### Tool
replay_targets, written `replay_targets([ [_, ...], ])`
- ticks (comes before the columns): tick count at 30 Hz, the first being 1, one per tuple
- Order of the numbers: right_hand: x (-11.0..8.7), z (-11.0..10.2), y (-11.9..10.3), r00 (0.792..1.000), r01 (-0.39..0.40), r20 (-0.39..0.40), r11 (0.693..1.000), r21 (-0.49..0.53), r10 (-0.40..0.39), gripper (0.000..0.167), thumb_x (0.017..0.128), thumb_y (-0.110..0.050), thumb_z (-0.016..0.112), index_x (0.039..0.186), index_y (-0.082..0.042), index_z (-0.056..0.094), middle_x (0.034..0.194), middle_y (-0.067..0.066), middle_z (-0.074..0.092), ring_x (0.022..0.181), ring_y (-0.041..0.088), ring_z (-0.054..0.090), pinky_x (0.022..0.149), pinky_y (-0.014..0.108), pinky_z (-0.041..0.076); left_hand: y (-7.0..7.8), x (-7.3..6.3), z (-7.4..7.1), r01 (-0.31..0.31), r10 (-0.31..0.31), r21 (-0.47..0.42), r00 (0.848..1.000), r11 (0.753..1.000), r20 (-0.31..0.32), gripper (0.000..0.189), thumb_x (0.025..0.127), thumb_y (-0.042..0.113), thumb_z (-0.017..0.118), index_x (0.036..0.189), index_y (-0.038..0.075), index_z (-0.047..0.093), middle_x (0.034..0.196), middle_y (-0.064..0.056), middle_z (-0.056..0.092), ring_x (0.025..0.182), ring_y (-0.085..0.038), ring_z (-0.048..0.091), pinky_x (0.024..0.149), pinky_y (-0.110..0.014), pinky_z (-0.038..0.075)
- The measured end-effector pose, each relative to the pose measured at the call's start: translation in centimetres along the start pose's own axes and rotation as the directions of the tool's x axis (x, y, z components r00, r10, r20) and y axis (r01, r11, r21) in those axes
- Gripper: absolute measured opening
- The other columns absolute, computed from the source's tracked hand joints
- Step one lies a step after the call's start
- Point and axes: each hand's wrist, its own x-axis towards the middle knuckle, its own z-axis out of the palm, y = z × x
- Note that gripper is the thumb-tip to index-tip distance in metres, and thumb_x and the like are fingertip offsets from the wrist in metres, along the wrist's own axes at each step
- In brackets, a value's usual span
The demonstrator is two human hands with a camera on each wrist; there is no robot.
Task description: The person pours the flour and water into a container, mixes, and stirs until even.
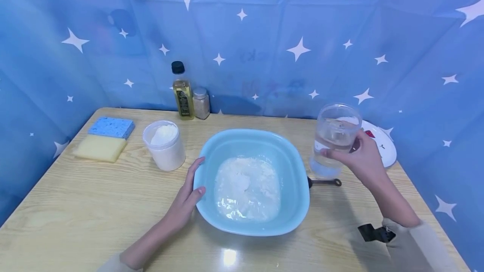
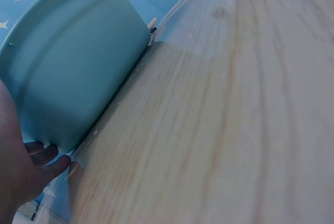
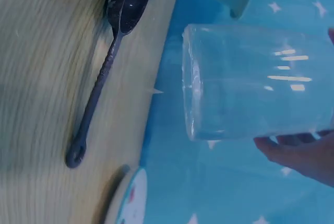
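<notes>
At wood-grain table (image 1: 94, 205), half-curled left hand (image 1: 186, 194) is gripping light-blue rounded plastic basin (image 1: 296, 188), apparently steadying it; wide-curled right hand (image 1: 364, 160) is holding clear cylindrical water container (image 1: 330, 137).

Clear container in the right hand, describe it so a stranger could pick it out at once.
Find the light blue basin on the wooden table. Just to its right, the right hand grips the clear container. Unlike the tub of white powder left of the basin, it holds clear liquid and is lifted off the table.
</notes>
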Motion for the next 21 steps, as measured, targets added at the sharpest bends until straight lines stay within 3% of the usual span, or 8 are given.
replay_targets([
  [7, 2.8, 1.3, 1.2, 0.995, -0.093, -0.024, 0.993, 0.074, 0.095, 0.076, 0.076, -0.033, 0.075, 0.138, -0.009, 0.039, 0.126, 0.012, 0.049, 0.107, 0.023, 0.047, 0.078, 0.035, 0.043, 0.3, 0.1, 0.1, 0.009, -0.009, 0.01, 1.0, 1.0, -0.006, 0.064, 0.091, 0.012, 0.04, 0.146, 0.034, 0.018, 0.151, -0.004, 0.017, 0.126, -0.035, 0.036, 0.086, -0.037, 0.046],
  [10, 3.8, 2.5, 2.1, 0.995, -0.097, -0.001, 0.986, 0.133, 0.098, 0.08, 0.077, -0.033, 0.075, 0.14, -0.007, 0.034, 0.129, 0.015, 0.048, 0.113, 0.027, 0.046, 0.087, 0.042, 0.042, 0.4, -0.4, 0.1, 0.031, -0.031, -0.006, 0.999, 1.0, -0.031, 0.065, 0.09, 0.008, 0.04, 0.146, 0.033, 0.019, 0.15, -0.007, 0.018, 0.122, -0.04, 0.039, 0.079, -0.036, 0.05],
  [13, 4.5, 3.5, 3.0, 0.995, -0.1, 0.025, 0.977, 0.191, 0.097, 0.082, 0.076, -0.028, 0.076, 0.141, -0.005, 0.031, 0.131, 0.017, 0.046, 0.119, 0.03, 0.043, 0.098, 0.047, 0.034, 0.4, -0.7, 0.1, 0.048, -0.049, -0.025, 0.998, 0.999, -0.039, 0.067, 0.088, 0.004, 0.039, 0.146, 0.032, 0.02, 0.15, -0.008, 0.018, 0.12, -0.042, 0.039, 0.074, -0.033, 0.052],
  [21, 5.6, 3.8, 4.5, 0.996, -0.092, 0.006, 0.969, 0.229, 0.093, 0.082, 0.074, -0.022, 0.078, 0.141, -0.009, 0.031, 0.132, 0.014, 0.045, 0.12, 0.029, 0.042, 0.1, 0.048, 0.031, 0.6, -0.3, 0.4, 0.04, -0.041, -0.049, 0.999, 0.998, -0.017, 0.067, 0.089, 0.004, 0.038, 0.146, 0.033, 0.019, 0.149, -0.008, 0.019, 0.117, -0.04, 0.044, 0.074, -0.032, 0.052],
])
